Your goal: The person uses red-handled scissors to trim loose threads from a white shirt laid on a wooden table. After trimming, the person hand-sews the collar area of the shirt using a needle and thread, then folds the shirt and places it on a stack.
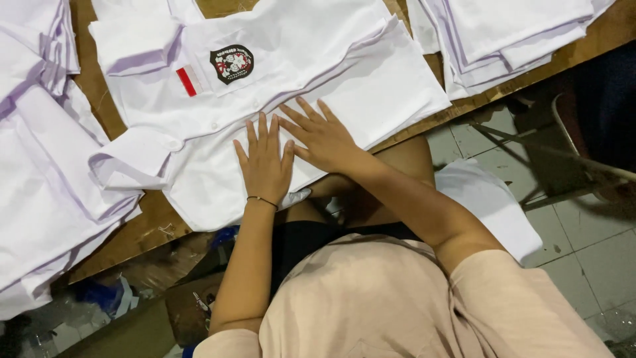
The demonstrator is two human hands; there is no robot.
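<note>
While both hands lie flat, left hand [265,162], right hand [322,136], fingers spread, gripping nothing, on shirt [278,86], near table [149,229] edge, stacks [40,166] flanking.

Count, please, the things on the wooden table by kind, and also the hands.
White folded shirt with black round badge under the hands: 1
Piles of white cloth (left, upper right): 2
Hands pressed flat, left hand and right hand: 2
Total: 5

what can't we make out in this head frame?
- Shirt hem: under the left hand and right hand.
- Badge design: too small.
- Left stack and top-right stack: cut off by frame edges, count unclear.
- Under the table: dark, clutter unreadable.
</note>
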